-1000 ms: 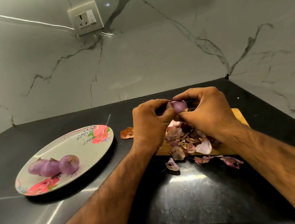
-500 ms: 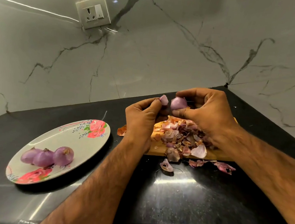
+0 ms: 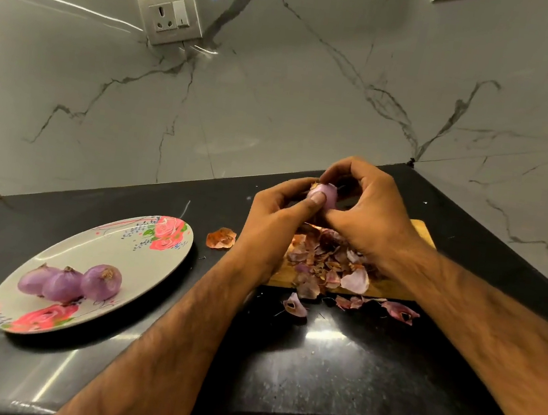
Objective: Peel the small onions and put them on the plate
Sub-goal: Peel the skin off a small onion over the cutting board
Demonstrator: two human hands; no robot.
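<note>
Head view.

Small onion (image 3: 327,196), one, pale purple and glossy: held up between both hands above the far end of the cutting board (image 3: 419,229), clear of the board's surface. A scrap of dry brown skin shows at its upper left edge.

Left hand (image 3: 276,216): fingers curled under and behind the small onion, thumb pressed flat on its front; it grips the bulb.

Right hand (image 3: 370,210): arched over the bulb from the right, fingers bent down around its top and far side, thumb against its lower right. How the fingertips sit on the far side cannot be told.

Plate (image 3: 115,250), white with pink rose prints: on the worktop (image 3: 349,371) at left, well apart from the hands.

Three onions (image 3: 66,283), purple: lying on the near half of the plate in a row, touching one another.

Peelings (image 3: 327,265), purple, pink and brown: heaped on the near end of the cutting board beneath the hands, with several pieces spilled over the near edge onto the worktop.

Orange-brown skin (image 3: 221,238), single piece: on the worktop between plate and board, just beside the left wrist.

Worktop: dark, polished stone.

Wall (image 3: 278,104): grey-veined marble, fitted with a socket (image 3: 169,14) and switch at upper left.
</note>
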